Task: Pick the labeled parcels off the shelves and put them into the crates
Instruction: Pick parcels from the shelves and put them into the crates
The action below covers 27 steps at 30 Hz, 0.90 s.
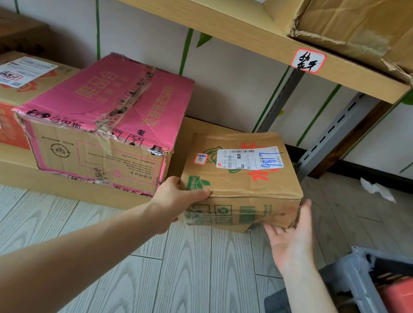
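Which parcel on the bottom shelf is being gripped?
The small brown box with blue handwriting, right of the pink box; the left hand grips it.

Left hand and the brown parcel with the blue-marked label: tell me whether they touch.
Touching. The head view shows the left hand gripping the brown parcel at its near left corner, thumb over the edge.
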Each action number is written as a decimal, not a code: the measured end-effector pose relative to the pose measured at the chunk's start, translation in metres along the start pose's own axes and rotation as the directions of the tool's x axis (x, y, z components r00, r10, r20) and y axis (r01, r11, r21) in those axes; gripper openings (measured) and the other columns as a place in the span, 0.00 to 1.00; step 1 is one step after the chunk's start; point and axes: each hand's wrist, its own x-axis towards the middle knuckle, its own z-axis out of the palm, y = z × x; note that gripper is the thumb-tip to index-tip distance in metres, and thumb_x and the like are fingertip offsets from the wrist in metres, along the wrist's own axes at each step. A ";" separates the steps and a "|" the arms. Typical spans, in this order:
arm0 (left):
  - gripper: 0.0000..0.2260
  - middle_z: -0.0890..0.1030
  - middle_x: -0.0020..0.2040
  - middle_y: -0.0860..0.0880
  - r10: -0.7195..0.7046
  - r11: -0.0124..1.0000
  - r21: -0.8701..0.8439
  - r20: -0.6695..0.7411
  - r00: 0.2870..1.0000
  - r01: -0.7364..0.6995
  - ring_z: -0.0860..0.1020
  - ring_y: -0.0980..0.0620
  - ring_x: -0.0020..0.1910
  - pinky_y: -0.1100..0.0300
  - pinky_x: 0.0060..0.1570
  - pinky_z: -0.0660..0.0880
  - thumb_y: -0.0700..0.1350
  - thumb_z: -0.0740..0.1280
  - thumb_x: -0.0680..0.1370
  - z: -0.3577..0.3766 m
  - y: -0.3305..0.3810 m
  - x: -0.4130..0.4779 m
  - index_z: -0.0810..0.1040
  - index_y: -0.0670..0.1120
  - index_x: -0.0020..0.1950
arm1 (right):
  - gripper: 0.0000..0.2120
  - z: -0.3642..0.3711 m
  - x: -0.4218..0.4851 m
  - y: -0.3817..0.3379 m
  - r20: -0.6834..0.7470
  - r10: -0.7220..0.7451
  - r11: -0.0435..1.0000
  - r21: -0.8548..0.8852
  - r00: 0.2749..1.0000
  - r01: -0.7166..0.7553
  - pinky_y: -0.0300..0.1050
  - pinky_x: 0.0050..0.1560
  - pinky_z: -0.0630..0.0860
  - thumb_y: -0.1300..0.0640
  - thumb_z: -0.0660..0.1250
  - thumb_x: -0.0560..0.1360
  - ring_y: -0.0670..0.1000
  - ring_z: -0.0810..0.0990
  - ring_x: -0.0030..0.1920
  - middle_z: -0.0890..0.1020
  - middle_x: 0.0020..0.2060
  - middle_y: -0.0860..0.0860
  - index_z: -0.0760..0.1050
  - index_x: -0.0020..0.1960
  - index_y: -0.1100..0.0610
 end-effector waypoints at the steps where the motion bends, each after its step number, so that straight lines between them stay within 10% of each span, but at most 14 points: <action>1: 0.15 0.79 0.48 0.47 0.033 0.999 -0.020 -0.025 0.999 -0.033 0.77 0.52 0.42 0.61 0.35 0.71 0.47 0.72 0.72 0.001 0.001 0.000 0.71 0.44 0.53 | 0.27 0.002 0.001 0.000 0.039 0.006 1.000 -0.028 0.999 -0.005 0.55 0.70 0.64 0.41 0.55 0.78 0.55 0.71 0.65 0.72 0.67 0.56 0.61 0.72 0.52; 8: 0.10 0.78 0.47 0.46 0.130 0.991 0.026 -0.177 0.976 -0.128 0.74 0.54 0.39 0.65 0.33 0.67 0.46 0.66 0.77 0.006 -0.002 0.004 0.72 0.42 0.54 | 0.24 0.004 0.026 0.011 -0.227 -0.057 0.909 -0.415 0.972 -0.044 0.53 0.68 0.64 0.43 0.55 0.79 0.56 0.70 0.66 0.73 0.66 0.57 0.64 0.68 0.57; 18: 0.12 0.79 0.56 0.46 0.265 0.943 0.250 -0.154 0.952 -0.222 0.76 0.46 0.57 0.54 0.55 0.74 0.42 0.62 0.77 0.011 -0.001 0.017 0.72 0.48 0.60 | 0.15 0.005 0.046 0.019 -0.200 -0.056 0.945 -0.328 0.978 -0.013 0.44 0.57 0.64 0.45 0.55 0.79 0.49 0.72 0.54 0.77 0.60 0.52 0.73 0.56 0.54; 27: 0.12 0.77 0.58 0.46 0.164 0.940 0.315 -0.089 0.982 -0.129 0.74 0.49 0.53 0.59 0.50 0.69 0.41 0.61 0.78 0.027 -0.010 0.037 0.71 0.41 0.61 | 0.21 0.000 0.071 0.026 -0.242 -0.073 0.893 -0.449 0.968 -0.045 0.42 0.55 0.62 0.48 0.53 0.81 0.53 0.71 0.62 0.74 0.65 0.56 0.69 0.66 0.60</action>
